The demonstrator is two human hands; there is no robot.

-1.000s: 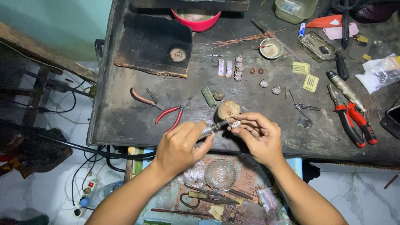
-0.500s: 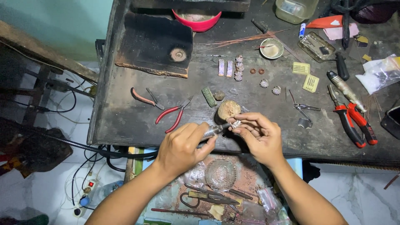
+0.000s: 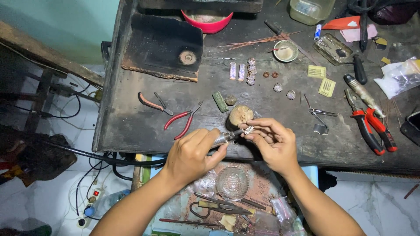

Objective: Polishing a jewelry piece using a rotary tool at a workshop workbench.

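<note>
My left hand grips a slim metal rotary handpiece whose tip points right. My right hand pinches a small silvery jewellery piece right at that tip. Both hands hover over the front edge of a dark, worn workbench, just in front of a small round wooden peg. A black flexible cable runs from the handpiece off to the left under the bench edge.
Red-handled pliers and another pair lie left of my hands; red cutters lie at the right. Small silver pieces, a little bowl, a charred block and a red bowl sit further back. An open drawer holds tools below.
Both hands stay in nearly the same place; the handpiece tip and the small piece shifted only slightly against each other.
</note>
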